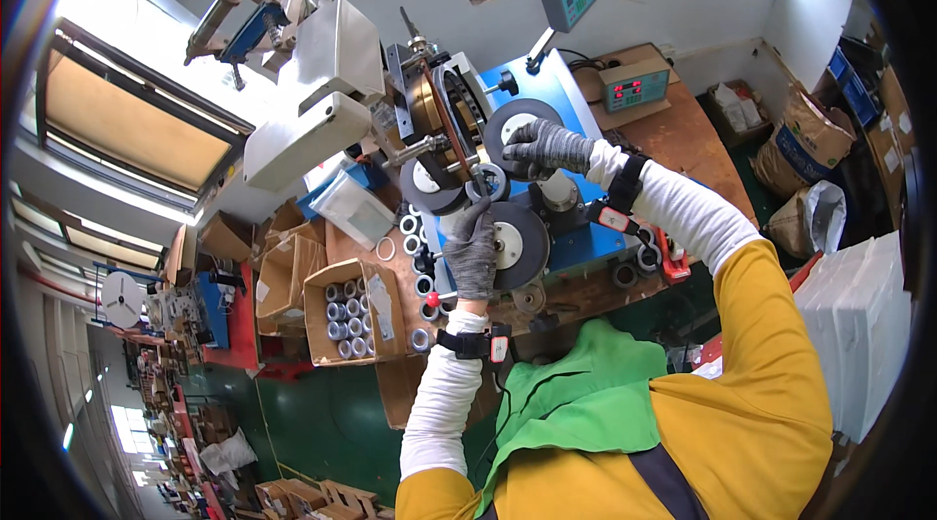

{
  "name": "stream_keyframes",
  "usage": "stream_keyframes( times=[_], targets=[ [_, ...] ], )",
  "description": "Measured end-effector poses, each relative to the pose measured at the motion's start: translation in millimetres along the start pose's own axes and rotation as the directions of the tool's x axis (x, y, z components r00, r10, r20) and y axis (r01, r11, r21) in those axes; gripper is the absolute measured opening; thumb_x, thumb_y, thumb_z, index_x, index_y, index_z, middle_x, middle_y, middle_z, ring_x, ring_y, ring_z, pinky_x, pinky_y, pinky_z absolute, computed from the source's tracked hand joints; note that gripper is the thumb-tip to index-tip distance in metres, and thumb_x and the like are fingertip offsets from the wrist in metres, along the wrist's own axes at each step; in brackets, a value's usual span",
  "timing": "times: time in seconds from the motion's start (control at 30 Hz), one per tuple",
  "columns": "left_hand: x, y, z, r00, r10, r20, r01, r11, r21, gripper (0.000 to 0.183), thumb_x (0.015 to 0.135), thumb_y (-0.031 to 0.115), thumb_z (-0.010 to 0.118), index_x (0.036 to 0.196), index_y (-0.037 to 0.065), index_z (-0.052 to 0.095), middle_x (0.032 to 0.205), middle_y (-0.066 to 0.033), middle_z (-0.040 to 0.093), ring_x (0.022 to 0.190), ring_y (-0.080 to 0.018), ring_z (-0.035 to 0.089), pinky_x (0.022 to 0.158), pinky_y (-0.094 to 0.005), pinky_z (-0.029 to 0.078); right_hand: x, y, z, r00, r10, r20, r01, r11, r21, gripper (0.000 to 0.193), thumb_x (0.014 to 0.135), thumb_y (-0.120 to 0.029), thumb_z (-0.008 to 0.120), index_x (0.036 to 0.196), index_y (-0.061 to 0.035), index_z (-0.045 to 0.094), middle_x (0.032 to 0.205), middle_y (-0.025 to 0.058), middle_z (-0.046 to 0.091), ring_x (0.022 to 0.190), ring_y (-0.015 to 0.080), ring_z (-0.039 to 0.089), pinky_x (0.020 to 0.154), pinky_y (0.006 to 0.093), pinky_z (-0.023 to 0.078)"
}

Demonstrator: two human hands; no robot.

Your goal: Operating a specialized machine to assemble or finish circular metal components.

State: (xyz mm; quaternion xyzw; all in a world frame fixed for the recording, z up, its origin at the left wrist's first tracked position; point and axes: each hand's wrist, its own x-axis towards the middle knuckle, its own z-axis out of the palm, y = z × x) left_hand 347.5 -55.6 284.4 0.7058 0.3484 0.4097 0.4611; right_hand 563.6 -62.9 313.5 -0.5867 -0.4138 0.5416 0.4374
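A small dark ring-shaped coil (496, 182) sits among three black rollers of a winding machine. My left hand (471, 252), in a grey glove, reaches up to it with fingers pressed together at its left edge. In front of that hand's right side lies the lower roller (519, 245). My right hand (554, 147), also gloved, is beside the upper roller (519, 122), its fingers curled in toward the thumb. Whatever those fingers hold is hidden. Behind both hands stands the machine's upright winding ring (457, 105).
Left of the machine, an open cardboard box (388, 310) holds several finished rings. Loose rings lie along the bench edge near a clear plastic bin (353, 211). A control box with red digits (634, 89) stands at the back right. White foam blocks (854, 325) are stacked at my right.
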Motion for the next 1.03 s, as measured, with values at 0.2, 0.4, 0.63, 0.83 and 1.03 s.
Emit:
stream_keyframes(
  times=[0.2, 0.4, 0.63, 0.83, 1.03],
  targets=[
    [-6, 9, 3, 0.997, -0.043, -0.065, 0.046, 0.998, 0.044, 0.016, 0.078, 0.009, 0.056, 0.092, 0.001, 0.059, 0.072, -0.0038, 0.056, 0.060, -0.0062, 0.047, 0.055, -0.0211, 0.040, 0, 3, -3, 1.000, -0.016, -0.017, 0.016, 0.999, 0.028, 0.016, 0.079, -0.020, 0.055, 0.085, -0.0048, 0.057, 0.064, 0.0040, 0.058, 0.050, 0.0107, 0.055, 0.045, 0.0234, 0.047],
    [-5, 0, 3, 0.999, 0.018, -0.044, -0.011, 0.988, 0.157, 0.016, 0.077, 0.008, 0.056, 0.091, 0.002, 0.059, 0.071, -0.0054, 0.057, 0.059, -0.0090, 0.049, 0.056, -0.0232, 0.040, -2, 7, -2, 0.998, -0.068, -0.008, 0.068, 0.996, 0.058, 0.016, 0.079, -0.020, 0.054, 0.085, -0.0046, 0.057, 0.064, 0.0051, 0.059, 0.052, 0.0118, 0.057, 0.045, 0.0236, 0.048],
    [-2, -1, 5, 0.995, 0.080, -0.053, -0.072, 0.988, 0.136, 0.018, 0.078, 0.008, 0.055, 0.094, 0.002, 0.059, 0.079, -0.0068, 0.060, 0.068, -0.0109, 0.053, 0.065, -0.0231, 0.042, -3, 9, -5, 0.997, -0.072, -0.005, 0.072, 0.997, 0.002, 0.017, 0.080, -0.021, 0.053, 0.084, -0.0048, 0.057, 0.066, 0.0055, 0.060, 0.054, 0.0124, 0.058, 0.047, 0.0236, 0.048],
    [8, 2, 1, 0.994, -0.105, -0.030, 0.106, 0.994, 0.021, 0.018, 0.078, 0.007, 0.054, 0.095, 0.002, 0.059, 0.086, -0.0076, 0.060, 0.074, -0.0129, 0.054, 0.070, -0.0242, 0.042, 2, 4, -4, 0.998, 0.006, 0.058, -0.008, 0.999, 0.033, 0.020, 0.079, -0.026, 0.056, 0.082, -0.0065, 0.056, 0.066, 0.0033, 0.058, 0.050, 0.0099, 0.055, 0.046, 0.0220, 0.047],
    [-7, -9, 2, 0.997, 0.066, -0.044, -0.057, 0.979, 0.196, 0.018, 0.080, 0.009, 0.055, 0.096, 0.005, 0.060, 0.081, -0.0035, 0.060, 0.068, -0.0061, 0.051, 0.063, -0.0177, 0.041, 17, 3, -4, 0.993, -0.029, 0.115, 0.031, 0.999, -0.010, 0.020, 0.078, -0.026, 0.058, 0.083, -0.0072, 0.055, 0.067, 0.0031, 0.059, 0.050, 0.0112, 0.056, 0.047, 0.0217, 0.048]
  ],
)
